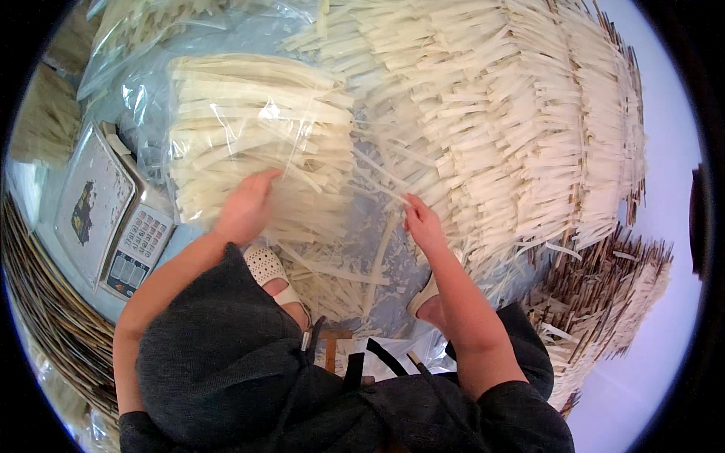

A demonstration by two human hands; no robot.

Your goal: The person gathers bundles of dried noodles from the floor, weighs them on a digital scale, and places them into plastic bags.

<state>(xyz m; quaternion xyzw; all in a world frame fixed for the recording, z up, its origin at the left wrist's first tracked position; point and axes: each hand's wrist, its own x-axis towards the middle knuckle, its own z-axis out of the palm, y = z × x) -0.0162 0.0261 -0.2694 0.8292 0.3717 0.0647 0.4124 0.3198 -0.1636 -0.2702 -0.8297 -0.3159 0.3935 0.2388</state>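
A bag of strips (257, 136) lies at far centre, with the left hand (243, 210) on its near edge. A weighing scale (106, 219) sits to its left. The stacked strip pile (521, 121) occupies the far right; the right hand (423, 224) touches its near-left edge. Loose strips (340, 275) lie between both hands.

A floor covered by clear plastic sheeting (355, 226) carries loose pale strips (332, 268), a bagged bundle of strips (249, 128), a large strip heap (521, 113) and a weighing scale (113, 219).
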